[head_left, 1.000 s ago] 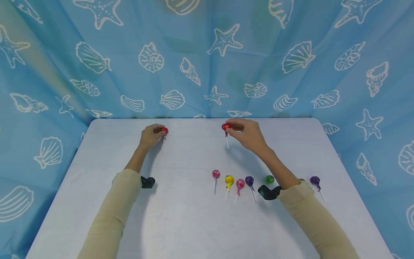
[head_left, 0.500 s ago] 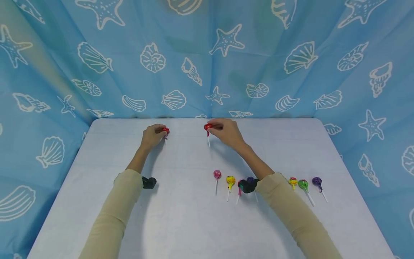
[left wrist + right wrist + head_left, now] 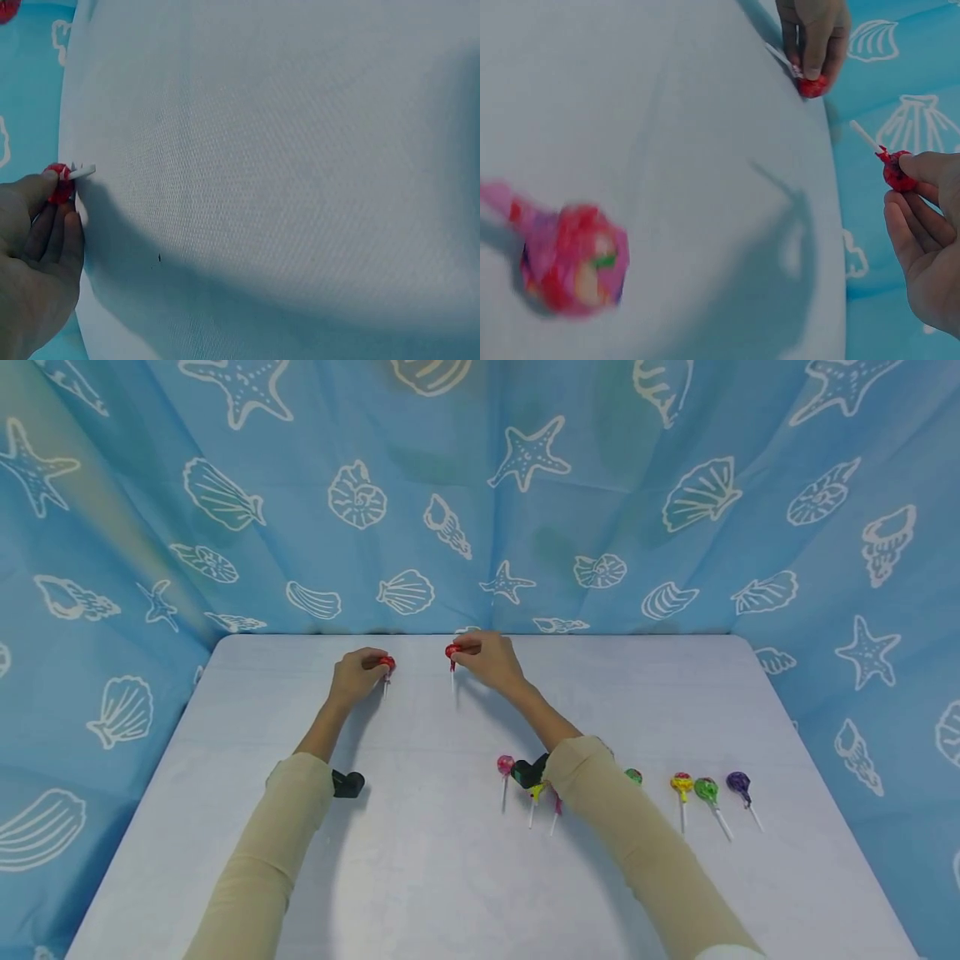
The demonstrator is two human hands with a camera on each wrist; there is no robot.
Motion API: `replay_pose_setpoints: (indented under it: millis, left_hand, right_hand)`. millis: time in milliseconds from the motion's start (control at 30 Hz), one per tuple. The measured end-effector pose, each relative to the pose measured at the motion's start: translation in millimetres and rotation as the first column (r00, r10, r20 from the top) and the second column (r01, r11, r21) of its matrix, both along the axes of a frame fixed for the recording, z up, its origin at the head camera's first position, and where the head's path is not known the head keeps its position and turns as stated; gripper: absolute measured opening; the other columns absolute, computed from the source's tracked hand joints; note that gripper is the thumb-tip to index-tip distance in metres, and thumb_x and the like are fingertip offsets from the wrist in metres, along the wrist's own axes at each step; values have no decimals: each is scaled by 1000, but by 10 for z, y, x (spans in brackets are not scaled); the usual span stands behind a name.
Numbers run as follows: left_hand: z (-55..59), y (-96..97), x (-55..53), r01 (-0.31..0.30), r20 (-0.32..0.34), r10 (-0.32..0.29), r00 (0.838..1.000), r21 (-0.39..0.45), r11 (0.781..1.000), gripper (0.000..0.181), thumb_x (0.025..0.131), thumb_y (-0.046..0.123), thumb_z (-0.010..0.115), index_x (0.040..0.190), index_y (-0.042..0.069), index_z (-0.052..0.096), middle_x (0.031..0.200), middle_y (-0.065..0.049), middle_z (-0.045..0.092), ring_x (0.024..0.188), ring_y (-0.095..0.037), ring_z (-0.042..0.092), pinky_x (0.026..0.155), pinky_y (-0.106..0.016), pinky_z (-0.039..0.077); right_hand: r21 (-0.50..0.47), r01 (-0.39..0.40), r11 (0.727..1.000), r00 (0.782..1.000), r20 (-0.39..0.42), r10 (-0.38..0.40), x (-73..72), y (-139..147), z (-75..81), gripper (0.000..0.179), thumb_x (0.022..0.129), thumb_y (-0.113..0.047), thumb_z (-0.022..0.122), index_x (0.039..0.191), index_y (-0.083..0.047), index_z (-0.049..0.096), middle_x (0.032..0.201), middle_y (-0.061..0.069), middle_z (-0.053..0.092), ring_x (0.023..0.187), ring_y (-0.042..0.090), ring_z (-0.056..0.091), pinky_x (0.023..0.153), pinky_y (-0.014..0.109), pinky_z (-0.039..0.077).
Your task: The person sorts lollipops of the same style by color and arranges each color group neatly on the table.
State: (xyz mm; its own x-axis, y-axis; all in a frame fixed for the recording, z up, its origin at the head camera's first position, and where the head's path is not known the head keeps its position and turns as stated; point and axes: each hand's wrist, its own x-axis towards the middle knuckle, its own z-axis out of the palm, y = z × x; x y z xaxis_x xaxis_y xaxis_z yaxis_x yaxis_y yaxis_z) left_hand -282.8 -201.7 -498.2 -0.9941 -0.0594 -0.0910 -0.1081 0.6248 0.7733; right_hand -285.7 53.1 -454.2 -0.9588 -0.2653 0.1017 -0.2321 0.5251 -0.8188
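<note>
As L hand (image 3: 357, 676) pinches lolly (image 3: 387, 662), R (image 3: 491, 662) hovers.

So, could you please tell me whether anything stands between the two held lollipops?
Nothing visible does: between the red lollipop in the right hand and the red one in the left hand, only white table shows. The other lollipops lie off that line.

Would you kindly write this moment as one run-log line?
left hand: pinches red lollipop | right hand: pinches second red lollipop | other lollipops: lying on white table
</note>
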Motion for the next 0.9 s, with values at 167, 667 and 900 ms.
replay_pose_setpoints:
  millis: [167,667,900]
  left_hand:
    - [18,0,11,5,14,-5,1000,-1,1000,33,100,10,59,132,-1,61,131,-20,61,122,-34,56,103,-43,46]
    - [-2,-6,-10,1,-4,-1,1000,12,1000,32,100,9,60,131,0,61,131,-19,61,122,-33,56,103,-43,46]
    - [-21,-13,-20,2,-9,-2,1000,7,1000,32,99,9,61,130,0,62,128,-19,63,121,-33,57,102,-42,46]
  right_hand:
    - [28,9,1000,1000,22,-9,-70,-151,-92,27,94,-12,69,118,-1,72,107,10,71,95,21,66,80,29,55]
    - [43,119,992,984,131,-124,-138,-426,-312,22,93,-11,71,113,-3,73,106,9,73,100,22,66,86,32,53]
    - [59,125,990,981,140,-132,-138,-508,-344,23,92,-12,72,113,-3,73,106,9,73,101,22,66,89,33,51]
